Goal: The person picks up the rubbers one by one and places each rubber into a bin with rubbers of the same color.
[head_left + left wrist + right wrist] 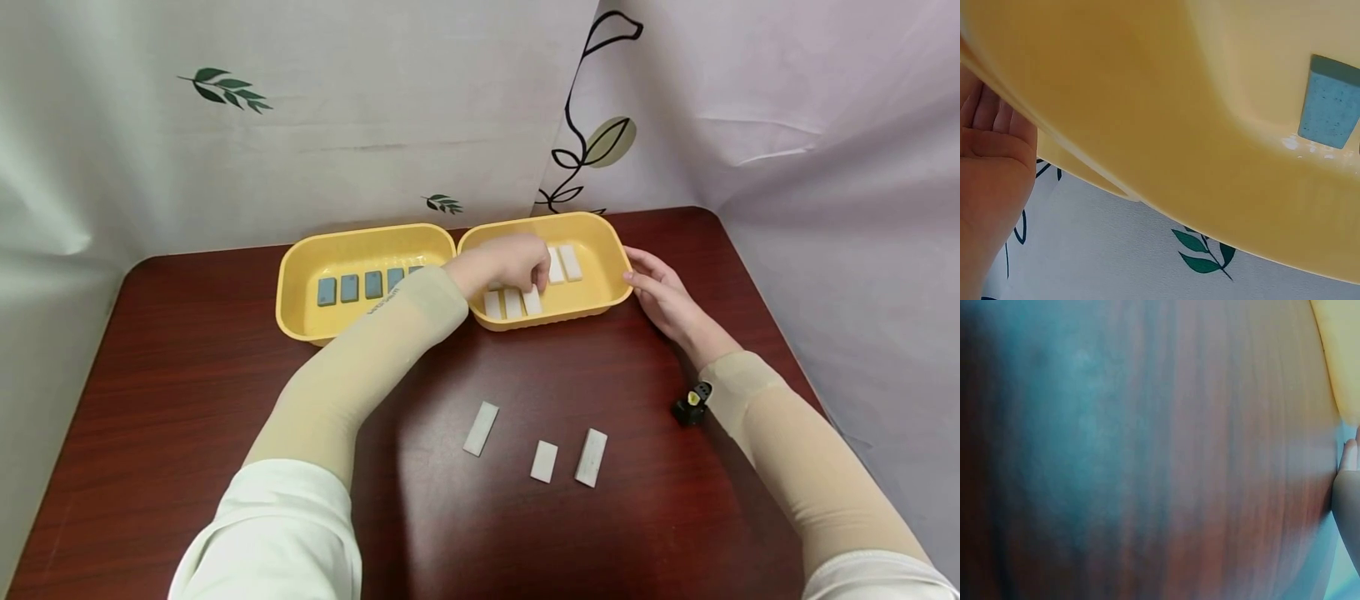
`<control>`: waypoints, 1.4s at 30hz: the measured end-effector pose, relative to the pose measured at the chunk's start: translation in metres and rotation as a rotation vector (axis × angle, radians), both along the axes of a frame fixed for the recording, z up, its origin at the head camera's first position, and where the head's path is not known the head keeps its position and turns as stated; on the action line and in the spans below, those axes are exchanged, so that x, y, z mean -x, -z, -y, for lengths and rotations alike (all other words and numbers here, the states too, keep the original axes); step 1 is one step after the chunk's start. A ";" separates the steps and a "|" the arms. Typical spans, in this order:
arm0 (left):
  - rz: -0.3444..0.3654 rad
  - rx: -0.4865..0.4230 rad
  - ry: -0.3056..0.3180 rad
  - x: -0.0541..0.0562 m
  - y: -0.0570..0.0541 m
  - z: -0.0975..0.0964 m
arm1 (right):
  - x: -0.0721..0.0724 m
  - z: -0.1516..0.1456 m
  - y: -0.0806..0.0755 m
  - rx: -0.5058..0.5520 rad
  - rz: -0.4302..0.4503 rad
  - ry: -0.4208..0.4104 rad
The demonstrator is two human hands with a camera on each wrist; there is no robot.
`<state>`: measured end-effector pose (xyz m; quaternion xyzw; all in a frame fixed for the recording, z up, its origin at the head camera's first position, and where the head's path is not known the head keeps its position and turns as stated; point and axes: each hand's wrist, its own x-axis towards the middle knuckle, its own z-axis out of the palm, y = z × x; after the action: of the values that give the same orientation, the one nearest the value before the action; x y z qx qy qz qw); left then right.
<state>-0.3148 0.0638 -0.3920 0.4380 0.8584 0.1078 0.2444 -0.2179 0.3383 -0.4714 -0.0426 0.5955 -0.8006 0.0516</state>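
My left hand (517, 260) reaches into the right yellow bin (609, 292), knuckles up and fingers bent down. Its fingertips are at a white rectangular block (532, 300) at the end of the front row, seeming to pinch it; the grip is partly hidden. More white blocks (572, 262) lie behind and beside it. My right hand (667, 304) rests against that bin's right end, the thumb touching the rim and the fingers loosely extended along the outside. The left wrist view shows a hand (994, 162) only at its left edge.
The left yellow bin (288, 304) holds a row of blue-grey blocks (348, 288), partly behind my left forearm. On the dark red table, a long white block (481, 428), a short one (543, 462) and another long one (591, 457) lie nearer me. Curtains hang behind.
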 end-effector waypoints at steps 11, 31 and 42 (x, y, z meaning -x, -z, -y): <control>-0.038 -0.015 0.017 -0.003 0.000 0.001 | 0.001 0.000 0.001 0.013 -0.001 0.001; 0.035 -0.197 0.090 -0.018 -0.036 0.016 | -0.001 -0.001 0.000 0.009 0.007 -0.006; 0.224 -0.244 0.169 -0.084 -0.040 0.063 | -0.002 0.000 -0.001 0.004 0.008 -0.005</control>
<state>-0.2312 0.0004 -0.3515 0.5205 0.7664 0.2384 0.2915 -0.2163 0.3385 -0.4699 -0.0408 0.5935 -0.8019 0.0558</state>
